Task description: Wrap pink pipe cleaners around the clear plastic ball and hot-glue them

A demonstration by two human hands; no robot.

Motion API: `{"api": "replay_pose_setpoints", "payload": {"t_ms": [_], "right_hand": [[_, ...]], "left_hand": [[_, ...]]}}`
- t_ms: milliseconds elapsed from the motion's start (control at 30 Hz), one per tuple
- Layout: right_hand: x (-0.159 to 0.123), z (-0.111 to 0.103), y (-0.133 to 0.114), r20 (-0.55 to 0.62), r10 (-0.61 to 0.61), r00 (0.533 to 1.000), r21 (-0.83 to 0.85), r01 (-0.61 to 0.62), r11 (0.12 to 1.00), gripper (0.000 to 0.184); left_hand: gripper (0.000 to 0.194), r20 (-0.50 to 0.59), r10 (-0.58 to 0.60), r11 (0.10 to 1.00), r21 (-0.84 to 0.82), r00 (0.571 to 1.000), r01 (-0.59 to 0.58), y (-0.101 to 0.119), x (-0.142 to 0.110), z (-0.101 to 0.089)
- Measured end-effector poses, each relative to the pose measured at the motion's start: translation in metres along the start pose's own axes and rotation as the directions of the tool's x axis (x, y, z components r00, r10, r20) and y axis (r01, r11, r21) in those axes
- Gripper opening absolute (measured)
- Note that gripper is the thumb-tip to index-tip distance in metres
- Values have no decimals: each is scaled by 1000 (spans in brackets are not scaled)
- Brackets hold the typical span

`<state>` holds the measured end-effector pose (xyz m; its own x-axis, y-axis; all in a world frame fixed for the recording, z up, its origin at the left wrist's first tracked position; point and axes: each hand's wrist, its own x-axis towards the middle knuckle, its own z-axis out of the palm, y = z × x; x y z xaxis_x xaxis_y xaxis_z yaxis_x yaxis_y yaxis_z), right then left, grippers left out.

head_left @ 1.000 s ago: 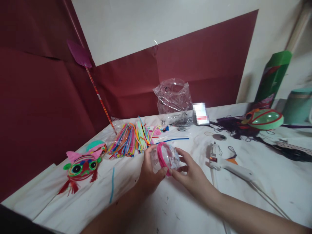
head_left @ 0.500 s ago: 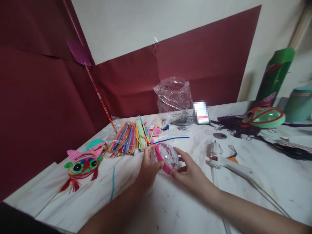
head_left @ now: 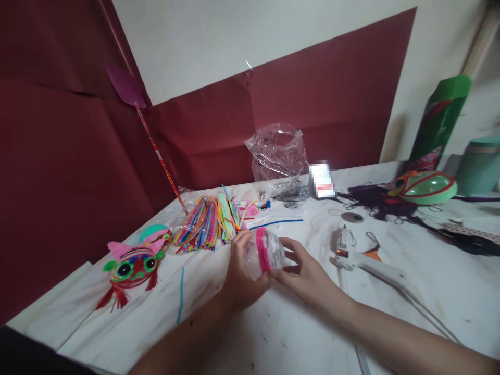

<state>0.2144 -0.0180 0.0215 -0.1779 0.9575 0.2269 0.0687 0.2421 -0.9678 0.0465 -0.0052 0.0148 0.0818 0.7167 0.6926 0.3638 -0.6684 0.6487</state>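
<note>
Through the head camera, from my distant place, I see the left hand (head_left: 245, 271) and the right hand (head_left: 302, 263) hold together one clear ball (head_left: 276, 256) over the white table (head_left: 312, 338). A pink band (head_left: 262, 250) goes around this ball. Behind the left hand lies a bundle of colourful pipe cleaners (head_left: 203, 224). At the left side I find a face-shaped craft (head_left: 136, 268) with red tassels (head_left: 118, 298), and a light blue strip (head_left: 180, 296) lies between it and the left forearm (head_left: 187, 328). To the right of the right hand rests a white glue gun (head_left: 378, 272).
</note>
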Motion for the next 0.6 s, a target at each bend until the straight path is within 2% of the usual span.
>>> {"api": "replay_pose_setpoints", "payload": {"t_ms": [67, 133, 333, 600], "right_hand": [[0, -1, 1, -5, -16, 1000, 7, 16, 1000, 59], [0, 0, 2, -18, -27, 999, 21, 28, 999, 57], [-2, 2, -2, -45, 13, 999, 59, -11, 998, 58], [-1, 1, -2, -63, 2, 998, 51, 1, 999, 55]], "left_hand": [[72, 41, 154, 978, 137, 987, -159, 2, -1, 0], [72, 66, 225, 951, 204, 972, -233, 4, -2, 1], [79, 120, 249, 905, 324, 961, -275, 11, -5, 2], [79, 126, 243, 904, 330, 962, -272, 12, -5, 1]]}}
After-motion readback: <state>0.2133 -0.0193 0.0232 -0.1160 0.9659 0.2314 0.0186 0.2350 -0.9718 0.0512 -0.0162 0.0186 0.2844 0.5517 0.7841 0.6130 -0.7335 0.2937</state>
